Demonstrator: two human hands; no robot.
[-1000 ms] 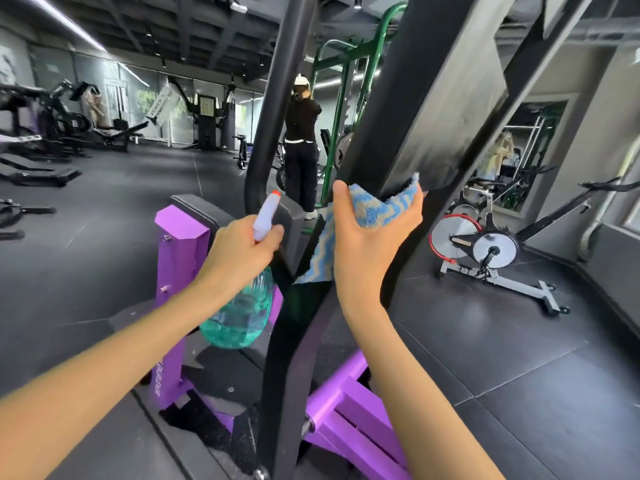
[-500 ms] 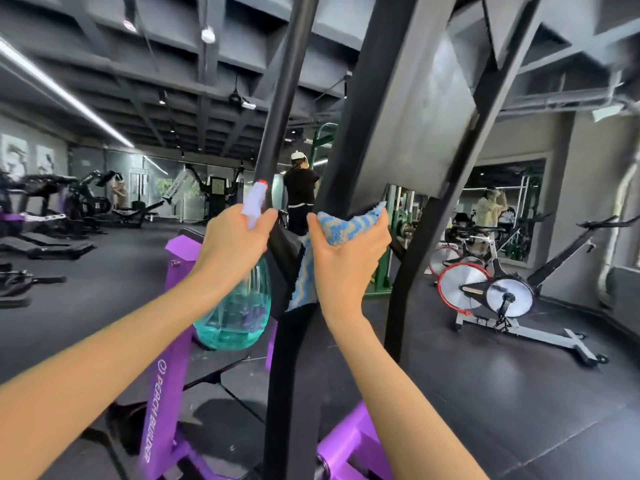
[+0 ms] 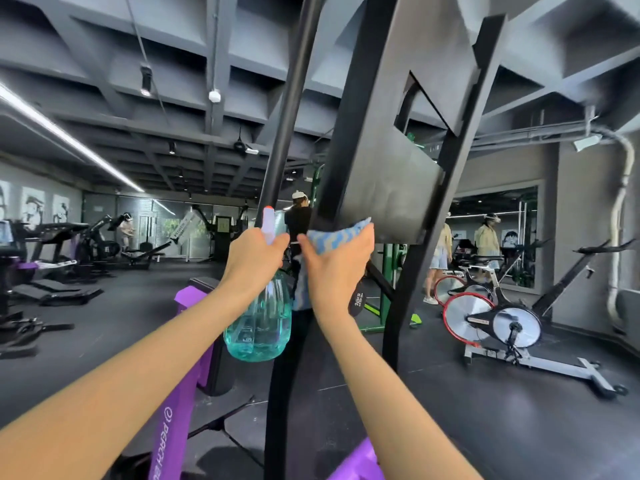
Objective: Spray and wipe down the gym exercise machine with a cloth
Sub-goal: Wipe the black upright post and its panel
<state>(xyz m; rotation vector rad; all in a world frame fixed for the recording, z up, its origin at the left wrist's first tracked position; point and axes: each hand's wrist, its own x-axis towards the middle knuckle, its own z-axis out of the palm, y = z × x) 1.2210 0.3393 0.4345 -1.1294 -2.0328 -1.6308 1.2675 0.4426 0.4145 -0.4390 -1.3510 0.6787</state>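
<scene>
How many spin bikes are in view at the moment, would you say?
2. One spin bike stands at the right; a second spin bike stands just behind it, partly covered, near the mirror. Others may be hidden behind the machine.

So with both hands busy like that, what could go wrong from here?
1. The left hand grips the spray bottle by its neck, close to the black tube; a bump could knock it loose and it might fall.
2. The right hand holds the cloth just under the dark plate, so knuckles might catch its lower edge.
3. Neither hand is free to steady anything.
</scene>
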